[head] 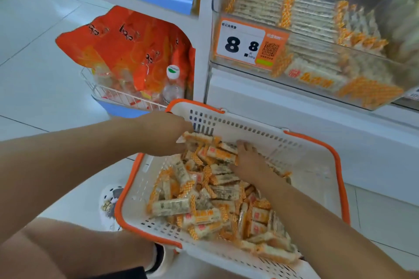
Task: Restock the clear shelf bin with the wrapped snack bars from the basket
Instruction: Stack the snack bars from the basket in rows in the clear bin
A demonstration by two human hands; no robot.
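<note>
Below, both bare forearms reached forward and down from the near edge of the view into a white basket (pixel 317 165) with an orange rim, which sat on the floor against the foot of a white shelf unit (pixel 294 124). The left hand (pixel 165 133) hovered over the basket's far left corner, knuckles up, its fingers curled around a wrapped snack bar (pixel 197 137) that stuck out to the right of the hand. The right hand (pixel 249 161) lay palm down on the loose heap of wrapped snack bars (pixel 204 206) filling the basket, fingers pointing away and slightly bent into the pile; whether they gripped a bar could not be told. Above and to the right, the clear shelf bin (pixel 385 68) sat on the shelf, already holding neat rows of the same bars, with an orange price tag (pixel 247 43) on its front. To the left stood a wire basket (pixel 118 95) holding orange bags (pixel 127 45) and a water bottle (pixel 173 85).
</note>
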